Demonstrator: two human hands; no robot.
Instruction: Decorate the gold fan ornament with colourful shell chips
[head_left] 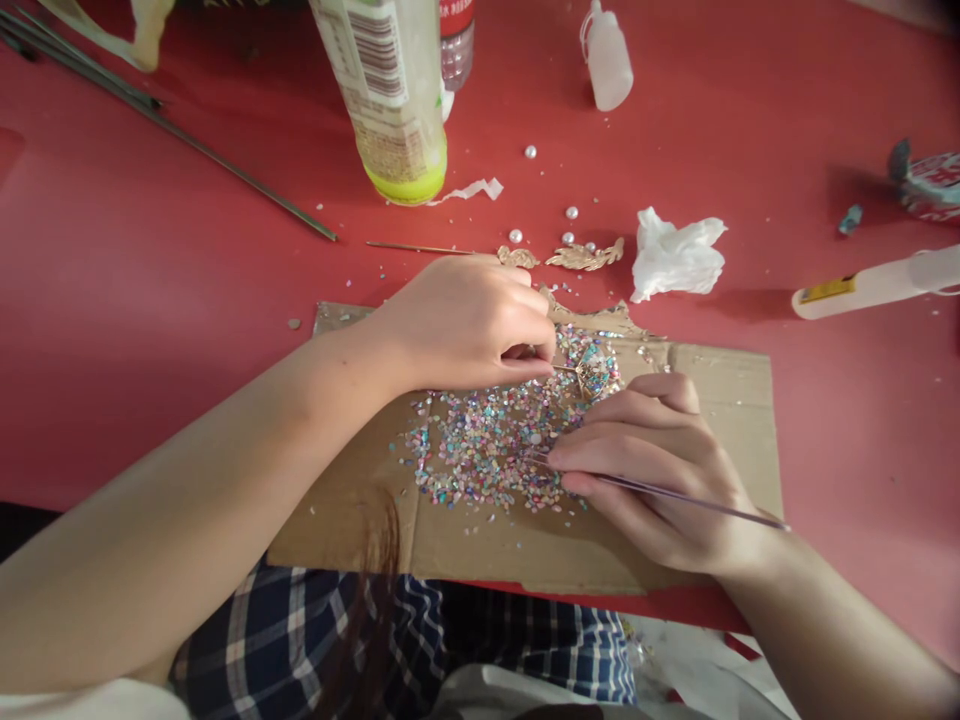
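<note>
A barcoded bottle (390,95) and crumpled tissue (677,255) sit on a red table (757,110).

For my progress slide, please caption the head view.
Left hand holds a gold wire ornament; right hand holds tweezers at multicoloured rhinestones spread on cardboard.

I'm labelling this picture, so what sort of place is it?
Probably a craft table, perhaps in a home or small workshop; the picture can't settle which. Loose gems lie spread on cardboard, with pearls and a small squeeze bottle beyond.
</note>
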